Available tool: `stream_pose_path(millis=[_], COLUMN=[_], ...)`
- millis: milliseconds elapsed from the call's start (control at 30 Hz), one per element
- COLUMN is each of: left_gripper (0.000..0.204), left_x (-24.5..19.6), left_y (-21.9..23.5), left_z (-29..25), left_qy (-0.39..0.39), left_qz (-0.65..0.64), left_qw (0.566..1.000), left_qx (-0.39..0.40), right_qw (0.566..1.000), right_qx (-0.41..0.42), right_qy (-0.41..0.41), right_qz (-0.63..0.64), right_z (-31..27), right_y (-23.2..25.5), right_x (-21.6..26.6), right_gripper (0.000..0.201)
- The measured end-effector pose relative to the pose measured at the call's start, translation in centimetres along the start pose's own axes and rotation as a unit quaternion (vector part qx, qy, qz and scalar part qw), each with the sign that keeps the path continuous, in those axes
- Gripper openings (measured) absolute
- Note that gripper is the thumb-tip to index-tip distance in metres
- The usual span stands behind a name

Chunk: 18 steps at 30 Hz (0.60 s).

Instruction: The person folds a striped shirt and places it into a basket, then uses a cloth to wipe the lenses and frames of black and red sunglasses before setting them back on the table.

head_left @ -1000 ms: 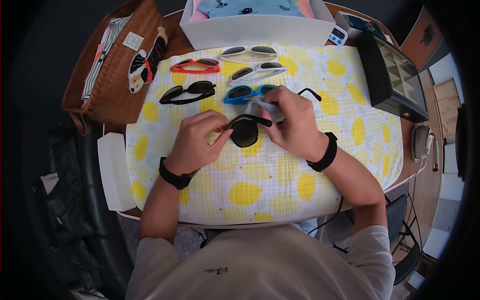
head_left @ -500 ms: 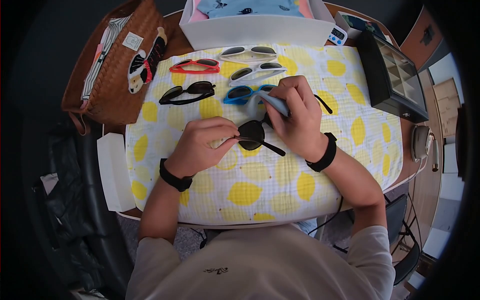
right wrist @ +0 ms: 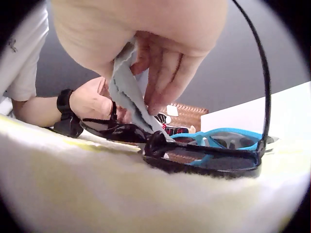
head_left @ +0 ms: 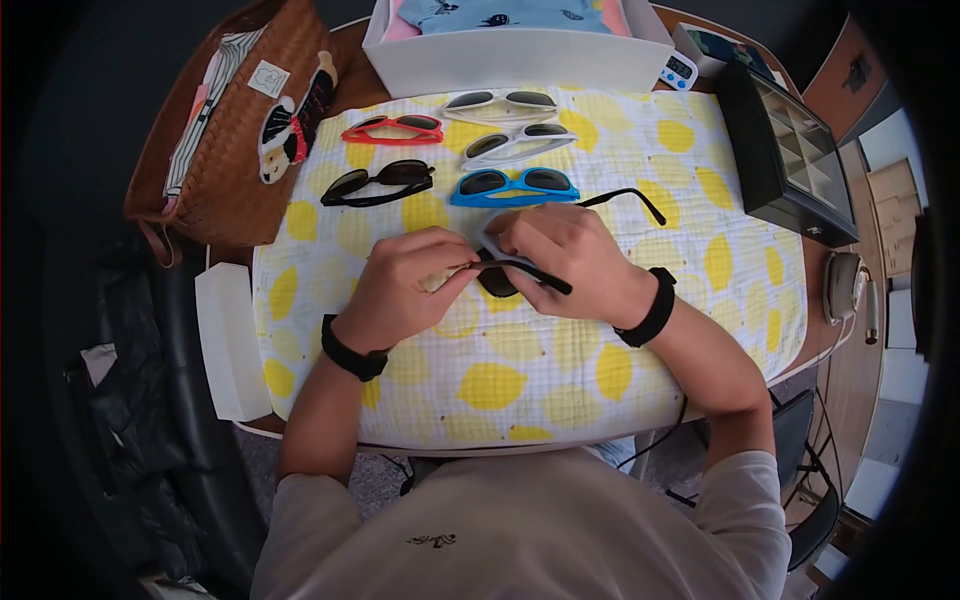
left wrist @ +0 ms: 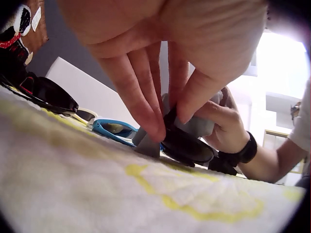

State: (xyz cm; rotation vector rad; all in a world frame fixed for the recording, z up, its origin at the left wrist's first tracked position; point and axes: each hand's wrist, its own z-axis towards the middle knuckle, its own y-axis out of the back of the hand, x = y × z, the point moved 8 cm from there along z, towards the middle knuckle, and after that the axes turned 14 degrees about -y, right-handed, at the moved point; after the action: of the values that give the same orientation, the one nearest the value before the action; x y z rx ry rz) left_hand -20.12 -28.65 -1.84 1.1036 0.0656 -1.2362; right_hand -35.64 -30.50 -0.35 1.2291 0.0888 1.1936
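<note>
My left hand pinches a pair of black sunglasses at one end of the frame, by the hinge. A grey cloth is gripped in my right hand and lies against the lens nearer the left hand. The right fingers hide much of the frame in the head view. One temple points down to the right, while the other temple sticks out past the right hand. In the right wrist view, the second lens is close over the lemon-print cloth.
Just beyond the hands lie blue sunglasses. White, cream, red and another black pair lie behind and left. A woven basket, white box and black compartment case border the cloth.
The held sunglasses have turned, one temple swinging downward. My right hand has come down toward the left with the grey cloth, uncovering the blue pair.
</note>
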Motion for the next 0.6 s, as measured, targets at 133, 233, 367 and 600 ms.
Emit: stream_pose_path(millis=[133,233,367,600], left_gripper=[0.015,0.015,0.012,0.012], left_x=[0.0,0.0,0.1,0.0], left_y=[0.6,0.8,1.2,1.5], left_z=[0.1,0.1,0.1,0.1], left_qy=[-0.004,-0.001,0.012,0.0], left_qz=[0.008,0.017,0.028,0.03], left_qw=[1.0,0.999,0.998,0.997], left_qx=[-0.027,-0.047,-0.054,-0.065], right_qw=[1.0,0.998,0.996,0.996], right_qx=[-0.004,-0.015,0.029,0.016], right_qy=[0.02,0.048,0.074,0.083], right_qz=[0.023,0.035,0.034,0.039], right_z=[-0.1,-0.1,-0.2,-0.4], right_y=[-0.5,-0.2,-0.1,0.7], right_x=[0.3,0.9,1.7,1.9], right_gripper=[0.024,0.023,0.027,0.031])
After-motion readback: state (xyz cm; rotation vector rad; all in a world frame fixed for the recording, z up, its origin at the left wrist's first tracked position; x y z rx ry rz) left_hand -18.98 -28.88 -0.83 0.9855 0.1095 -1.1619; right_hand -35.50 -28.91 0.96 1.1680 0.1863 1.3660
